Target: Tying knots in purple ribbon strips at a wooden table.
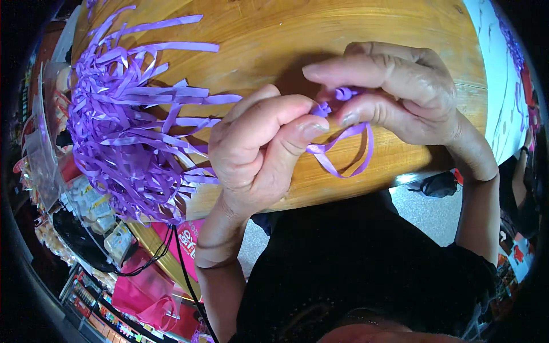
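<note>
Left fingers [283,111] and right fingers [369,108] I'm watching from afar are grasping purple ribbon [369,144], right of the ribbon pile [114,86].

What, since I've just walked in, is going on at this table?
A person is handling purple ribbon with both bare hands over a wooden table. The left hand pinches a small folded bit; the right hand curves around a small curl. A ribbon loop shows below them. A heap of purple ribbon strips lies to the left.
</note>
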The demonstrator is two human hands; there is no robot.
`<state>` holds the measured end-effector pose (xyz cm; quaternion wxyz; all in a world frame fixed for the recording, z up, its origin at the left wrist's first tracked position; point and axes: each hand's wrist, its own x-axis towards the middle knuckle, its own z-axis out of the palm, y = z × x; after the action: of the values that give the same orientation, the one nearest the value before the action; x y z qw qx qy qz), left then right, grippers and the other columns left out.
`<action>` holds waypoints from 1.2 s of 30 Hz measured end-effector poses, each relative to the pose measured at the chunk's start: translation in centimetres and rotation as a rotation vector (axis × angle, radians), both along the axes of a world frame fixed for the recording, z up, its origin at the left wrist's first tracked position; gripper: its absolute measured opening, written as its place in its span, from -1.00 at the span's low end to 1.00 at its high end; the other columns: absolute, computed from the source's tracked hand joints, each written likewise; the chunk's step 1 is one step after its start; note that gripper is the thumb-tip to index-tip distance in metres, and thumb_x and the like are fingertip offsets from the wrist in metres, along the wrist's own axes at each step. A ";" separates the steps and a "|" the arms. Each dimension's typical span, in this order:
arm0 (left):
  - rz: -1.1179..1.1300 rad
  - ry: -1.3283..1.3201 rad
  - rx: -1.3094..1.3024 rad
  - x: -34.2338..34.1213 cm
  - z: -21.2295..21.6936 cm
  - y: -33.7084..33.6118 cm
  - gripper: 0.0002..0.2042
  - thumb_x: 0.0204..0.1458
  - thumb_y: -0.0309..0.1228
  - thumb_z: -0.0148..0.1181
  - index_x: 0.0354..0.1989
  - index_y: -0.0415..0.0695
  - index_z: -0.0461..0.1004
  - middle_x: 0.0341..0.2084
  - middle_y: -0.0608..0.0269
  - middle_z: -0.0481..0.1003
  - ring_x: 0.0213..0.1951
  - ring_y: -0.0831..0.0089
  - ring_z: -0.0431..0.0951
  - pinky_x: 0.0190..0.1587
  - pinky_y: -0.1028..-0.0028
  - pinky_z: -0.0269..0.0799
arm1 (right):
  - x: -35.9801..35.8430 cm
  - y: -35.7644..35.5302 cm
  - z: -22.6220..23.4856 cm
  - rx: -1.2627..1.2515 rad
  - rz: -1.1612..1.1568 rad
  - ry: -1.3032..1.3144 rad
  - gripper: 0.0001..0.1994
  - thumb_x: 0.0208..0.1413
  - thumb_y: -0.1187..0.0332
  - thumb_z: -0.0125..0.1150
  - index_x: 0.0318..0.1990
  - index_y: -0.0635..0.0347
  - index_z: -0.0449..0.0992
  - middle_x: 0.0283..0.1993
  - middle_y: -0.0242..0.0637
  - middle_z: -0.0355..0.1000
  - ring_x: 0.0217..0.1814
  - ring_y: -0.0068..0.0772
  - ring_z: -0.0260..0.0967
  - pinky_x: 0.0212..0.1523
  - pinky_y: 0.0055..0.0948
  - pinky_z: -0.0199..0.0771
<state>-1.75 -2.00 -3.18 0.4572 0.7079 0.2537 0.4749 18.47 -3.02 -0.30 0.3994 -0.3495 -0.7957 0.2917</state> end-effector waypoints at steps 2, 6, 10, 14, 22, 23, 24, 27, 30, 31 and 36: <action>0.002 0.024 0.003 -0.1 0.2 0.0 -0.84 -0.13 -0.55 0.29 -0.37 -0.30 0.47 -0.70 0.28 0.31 -0.66 0.55 0.25 -0.62 0.58 0.10 | 0.3 0.2 0.3 0.065 0.050 -0.064 -0.62 -0.13 0.36 0.29 -0.11 0.30 0.48 -0.43 -0.21 0.46 -0.42 -0.36 0.47 -0.47 -0.51 0.43; 0.011 0.095 0.029 -0.2 0.5 0.1 -0.83 -0.13 -0.54 0.29 -0.36 -0.31 0.47 -0.70 0.27 0.31 -0.66 0.55 0.25 -0.63 0.57 0.10 | 0.2 -0.1 0.5 0.057 -0.021 -0.087 -0.66 -0.13 0.40 0.30 -0.14 0.29 0.49 -0.43 -0.21 0.48 -0.42 -0.39 0.48 -0.50 -0.52 0.43; 0.002 0.076 0.057 -0.1 0.3 0.3 -0.83 -0.13 -0.54 0.29 -0.35 -0.31 0.48 -0.69 0.26 0.33 -0.66 0.55 0.25 -0.63 0.58 0.10 | 0.6 -0.4 0.3 -0.036 -0.054 0.046 -0.72 -0.16 0.46 0.32 -0.23 0.29 0.50 -0.44 -0.23 0.48 -0.42 -0.44 0.48 -0.50 -0.54 0.42; -0.010 0.049 0.033 -0.1 0.4 0.2 -0.83 -0.13 -0.55 0.29 -0.34 -0.31 0.48 -0.68 0.25 0.35 -0.67 0.55 0.26 -0.64 0.58 0.11 | 0.7 0.2 0.3 0.015 0.048 0.038 -0.76 -0.18 0.47 0.33 -0.28 0.30 0.52 -0.40 -0.18 0.47 -0.41 -0.40 0.44 -0.47 -0.54 0.40; -0.016 0.084 0.080 -0.2 0.5 0.2 -0.82 -0.14 -0.56 0.29 -0.34 -0.31 0.48 -0.68 0.26 0.35 -0.68 0.54 0.26 -0.65 0.58 0.11 | 0.0 -0.3 0.1 -0.031 0.062 0.090 -0.75 -0.16 0.46 0.30 -0.25 0.32 0.54 -0.32 -0.15 0.44 -0.37 -0.36 0.42 -0.44 -0.53 0.41; -0.011 0.084 0.071 -0.3 0.5 0.2 -0.82 -0.15 -0.56 0.29 -0.35 -0.30 0.48 -0.68 0.26 0.35 -0.68 0.54 0.26 -0.65 0.58 0.11 | -0.1 -0.3 0.2 -0.021 0.049 0.085 -0.76 -0.14 0.47 0.29 -0.25 0.32 0.54 -0.33 -0.15 0.44 -0.36 -0.35 0.43 -0.43 -0.53 0.41; -0.006 0.083 0.061 -0.3 0.6 0.2 -0.82 -0.15 -0.56 0.30 -0.35 -0.30 0.48 -0.68 0.26 0.34 -0.68 0.54 0.26 -0.65 0.58 0.11 | 0.0 -0.4 0.2 -0.019 0.050 0.084 -0.76 -0.14 0.47 0.29 -0.25 0.32 0.54 -0.33 -0.15 0.44 -0.36 -0.35 0.43 -0.43 -0.53 0.41; 0.000 0.110 0.046 -0.3 0.5 0.3 -0.82 -0.16 -0.55 0.30 -0.36 -0.29 0.49 -0.68 0.25 0.35 -0.68 0.53 0.26 -0.65 0.57 0.12 | 0.1 -0.2 0.2 -0.085 0.050 0.084 -0.76 -0.11 0.50 0.27 -0.22 0.30 0.53 -0.33 -0.14 0.45 -0.34 -0.33 0.44 -0.40 -0.53 0.43; 0.010 0.106 0.055 -0.3 0.5 0.2 -0.82 -0.16 -0.55 0.31 -0.36 -0.29 0.49 -0.69 0.25 0.34 -0.69 0.53 0.26 -0.65 0.56 0.12 | 0.0 -0.4 0.5 -0.165 0.004 0.111 -0.78 -0.08 0.51 0.24 -0.21 0.29 0.52 -0.32 -0.14 0.45 -0.33 -0.35 0.45 -0.36 -0.54 0.45; 0.010 0.104 0.056 -0.3 0.5 0.2 -0.82 -0.16 -0.55 0.31 -0.36 -0.29 0.49 -0.69 0.25 0.34 -0.69 0.53 0.26 -0.65 0.56 0.12 | 0.1 -0.4 0.5 -0.170 0.024 0.111 -0.79 -0.07 0.51 0.23 -0.22 0.29 0.52 -0.31 -0.14 0.45 -0.32 -0.37 0.45 -0.36 -0.55 0.45; 0.010 0.141 0.070 -0.3 0.5 0.3 -0.82 -0.17 -0.56 0.31 -0.37 -0.29 0.49 -0.70 0.26 0.33 -0.70 0.52 0.25 -0.66 0.56 0.10 | 0.1 -0.1 0.3 -0.168 0.069 0.116 -0.83 -0.05 0.51 0.22 -0.25 0.29 0.52 -0.30 -0.16 0.43 -0.33 -0.44 0.44 -0.36 -0.57 0.44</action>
<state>-2.04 -1.74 -2.65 0.4107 0.7540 0.2719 0.4346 18.62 -3.16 -0.02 0.4037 -0.3366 -0.7557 0.3907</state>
